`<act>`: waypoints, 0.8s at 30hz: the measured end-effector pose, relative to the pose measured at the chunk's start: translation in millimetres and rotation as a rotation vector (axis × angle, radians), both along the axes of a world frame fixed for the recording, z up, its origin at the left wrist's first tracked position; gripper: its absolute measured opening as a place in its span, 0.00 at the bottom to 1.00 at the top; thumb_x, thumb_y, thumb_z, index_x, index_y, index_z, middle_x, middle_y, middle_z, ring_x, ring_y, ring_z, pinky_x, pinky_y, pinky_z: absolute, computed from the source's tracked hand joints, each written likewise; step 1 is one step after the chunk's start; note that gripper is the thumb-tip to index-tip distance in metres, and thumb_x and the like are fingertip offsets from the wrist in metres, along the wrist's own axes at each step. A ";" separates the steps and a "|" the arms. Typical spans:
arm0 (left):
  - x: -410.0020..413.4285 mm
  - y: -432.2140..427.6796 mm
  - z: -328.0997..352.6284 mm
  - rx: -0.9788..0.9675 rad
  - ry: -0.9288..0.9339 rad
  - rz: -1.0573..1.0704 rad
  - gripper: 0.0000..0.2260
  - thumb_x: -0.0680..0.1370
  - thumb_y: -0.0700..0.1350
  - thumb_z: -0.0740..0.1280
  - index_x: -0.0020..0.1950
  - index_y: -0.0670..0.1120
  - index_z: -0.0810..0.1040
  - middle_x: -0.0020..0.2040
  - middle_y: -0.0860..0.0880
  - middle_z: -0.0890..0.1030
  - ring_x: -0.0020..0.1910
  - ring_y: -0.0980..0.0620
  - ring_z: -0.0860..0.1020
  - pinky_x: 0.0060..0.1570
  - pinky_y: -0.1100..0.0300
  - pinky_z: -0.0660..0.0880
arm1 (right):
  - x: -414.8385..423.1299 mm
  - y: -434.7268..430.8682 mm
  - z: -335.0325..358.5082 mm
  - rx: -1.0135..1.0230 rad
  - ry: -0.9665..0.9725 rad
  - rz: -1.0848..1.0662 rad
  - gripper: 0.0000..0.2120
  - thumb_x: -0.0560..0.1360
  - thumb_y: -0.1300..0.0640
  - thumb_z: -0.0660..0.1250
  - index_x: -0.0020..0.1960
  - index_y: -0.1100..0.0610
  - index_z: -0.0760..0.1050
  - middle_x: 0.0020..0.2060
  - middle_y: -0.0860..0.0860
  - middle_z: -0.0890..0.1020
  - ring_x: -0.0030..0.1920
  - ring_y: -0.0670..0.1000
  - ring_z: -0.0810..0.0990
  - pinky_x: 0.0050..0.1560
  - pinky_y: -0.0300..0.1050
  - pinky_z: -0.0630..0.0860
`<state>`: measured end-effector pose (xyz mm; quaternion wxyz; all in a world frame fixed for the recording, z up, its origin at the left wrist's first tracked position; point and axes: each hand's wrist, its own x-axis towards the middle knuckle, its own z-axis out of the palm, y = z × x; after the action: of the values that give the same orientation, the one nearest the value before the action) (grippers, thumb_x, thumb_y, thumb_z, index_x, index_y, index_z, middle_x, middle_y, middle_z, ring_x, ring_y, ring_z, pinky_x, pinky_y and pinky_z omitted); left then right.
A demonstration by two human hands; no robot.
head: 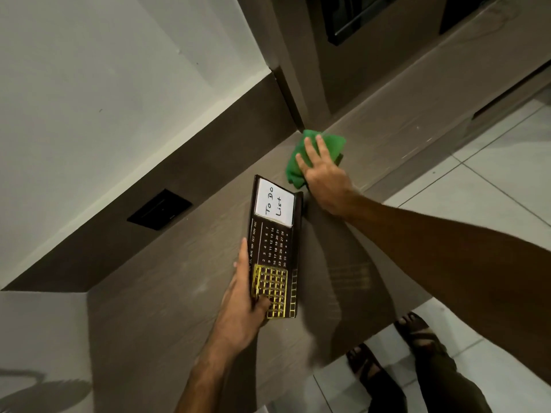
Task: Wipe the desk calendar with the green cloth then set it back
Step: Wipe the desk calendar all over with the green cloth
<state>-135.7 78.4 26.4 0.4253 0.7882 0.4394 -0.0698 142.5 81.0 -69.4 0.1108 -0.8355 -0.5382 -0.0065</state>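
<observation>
The desk calendar (275,248) is a dark brown board with white dates, a gold grid and a white "To Do List" note. It stands above the brown wooden counter (185,281). My left hand (247,305) grips its near end, thumb across the gold grid. The green cloth (328,144) lies crumpled on the counter just beyond the calendar's far end. My right hand (325,174) rests flat on top of the cloth with fingers spread over it; whether they clasp it I cannot tell.
A dark back panel with a black socket plate (159,209) runs along the wall to the left. A dark cabinet (357,55) rises behind the cloth. Right of the counter edge is white tiled floor (492,174), with my sandalled feet (396,353) below.
</observation>
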 end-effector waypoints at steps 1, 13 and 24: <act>0.7 0.4 0.2 -0.002 0.001 -0.002 0.49 0.78 0.30 0.66 0.80 0.60 0.35 0.83 0.53 0.57 0.79 0.52 0.62 0.76 0.37 0.65 | 4.1 4.2 5.6 0.029 0.025 -0.051 0.31 0.78 0.64 0.60 0.78 0.58 0.54 0.77 0.64 0.50 0.75 0.68 0.48 0.64 0.61 0.71; -1.6 3.5 -4.6 0.050 0.021 -0.018 0.51 0.77 0.32 0.67 0.79 0.65 0.33 0.85 0.54 0.52 0.84 0.45 0.53 0.77 0.30 0.60 | -95.1 -79.4 -27.0 -0.048 0.280 0.194 0.38 0.73 0.68 0.62 0.79 0.54 0.50 0.78 0.53 0.44 0.76 0.58 0.36 0.60 0.54 0.76; -1.0 1.7 -2.9 0.001 -0.016 -0.006 0.50 0.77 0.33 0.66 0.78 0.66 0.34 0.81 0.59 0.55 0.80 0.51 0.59 0.75 0.37 0.65 | -39.3 -22.1 -7.7 -0.054 0.101 0.121 0.35 0.76 0.65 0.64 0.78 0.58 0.51 0.78 0.56 0.50 0.77 0.62 0.41 0.68 0.57 0.68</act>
<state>-136.6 80.1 23.5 0.4282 0.7901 0.4339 -0.0647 103.2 58.9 -77.0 0.1153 -0.8035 -0.5813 0.0567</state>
